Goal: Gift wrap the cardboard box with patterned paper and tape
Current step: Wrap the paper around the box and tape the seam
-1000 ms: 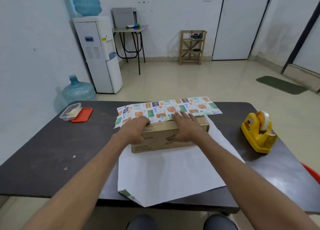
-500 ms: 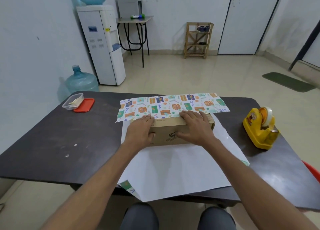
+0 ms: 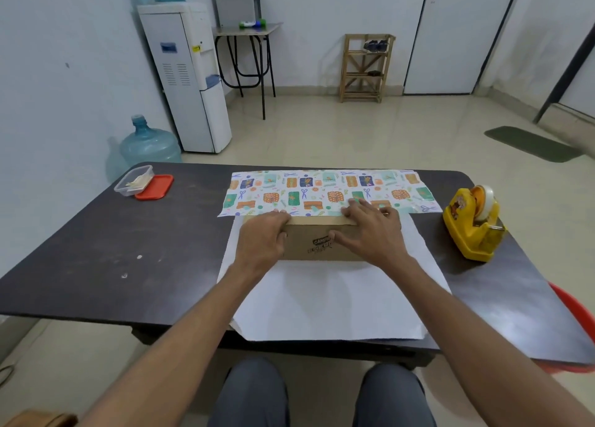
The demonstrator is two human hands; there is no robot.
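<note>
Where the dark table (image 3: 96,249) is read from left to right, a clear plastic container (image 3: 132,184) and its red lid (image 3: 155,186) are seen first, well apart from the work. The left hand (image 3: 262,238) is laid palm-down over the left end of the cardboard box (image 3: 317,244), its fingers only lightly bent across the top and its thumb set against the near face; nothing is pinched. The box is placed near the middle of the table, on the patterned paper (image 3: 325,191), whose white underside is turned up. The far part of the sheet is folded so that its printed side shows beyond the box, and its near part overhangs the table's near edge. The right hand (image 3: 370,235) is spread flat over the right half of the box, fingertips reaching the printed flap and pressing it down. A yellow tape dispenser (image 3: 471,225) is stood at the far right, beside the sheet.

The flap is judged to be held by pressure alone, as no tape is seen on it. Should either hand be lifted to reach the dispenser, the flap could spring back. The box could also be skewed on the smooth sheet by uneven pressing, and a slanted wrap produced.
</note>
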